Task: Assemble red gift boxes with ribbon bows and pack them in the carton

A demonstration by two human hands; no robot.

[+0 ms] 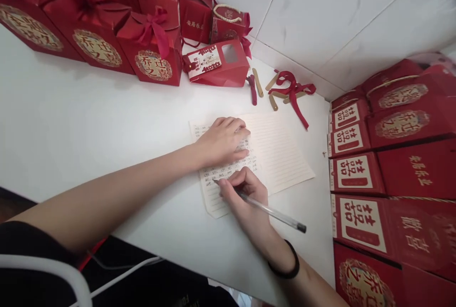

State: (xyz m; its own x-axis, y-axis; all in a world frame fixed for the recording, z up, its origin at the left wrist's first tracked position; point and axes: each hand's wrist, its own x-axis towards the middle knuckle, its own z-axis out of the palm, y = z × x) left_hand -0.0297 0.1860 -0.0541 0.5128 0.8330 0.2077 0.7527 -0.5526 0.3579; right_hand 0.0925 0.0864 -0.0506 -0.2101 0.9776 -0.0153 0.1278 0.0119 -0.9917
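White tubing [42, 264] is looping closest to me, lower left of the lined paper [281, 155], which is lying on the table [114, 121]. From my end I'm seeing the left hand [223, 141] lying flat across that paper, gripping nothing, probably pinning it steady. The right hand [249, 197] is pinching a clear pen [272, 212] near its tip, guessing for control. Red boxes [174, 67] are sitting beyond the paper, red cartons [392, 221] right of it, seemingly leaving elbow room.

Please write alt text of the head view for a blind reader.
A person's right hand holds a pen to lined, partly filled paper on a white table; the left hand rests on it. Red boxes stand at upper left and along the right.
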